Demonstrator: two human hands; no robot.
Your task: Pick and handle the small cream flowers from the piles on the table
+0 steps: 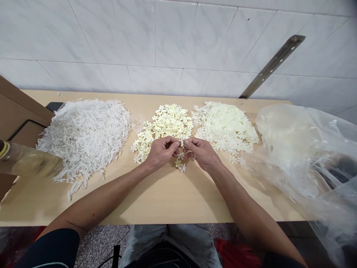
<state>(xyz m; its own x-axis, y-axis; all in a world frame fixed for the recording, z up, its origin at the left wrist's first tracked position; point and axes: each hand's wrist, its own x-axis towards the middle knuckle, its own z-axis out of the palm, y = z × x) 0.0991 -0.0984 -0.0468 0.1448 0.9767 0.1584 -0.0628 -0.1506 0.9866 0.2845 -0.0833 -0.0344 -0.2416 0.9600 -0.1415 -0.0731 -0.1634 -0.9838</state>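
Holding, seemingly, one pale flower [182, 143] in pinched fingers [174, 146].

The person's left hand [160, 153] and right hand [203, 153] meet above the middle of the bench [167, 203], backs turned upward, tips nearly together. On each, thumb and bent fingers [194, 142] close in a pinch. The left forearm [111, 191] and right forearm [237, 195] slant inward across the bench's near edge, wrists fairly straight. The legs [136, 242] sit below that edge.
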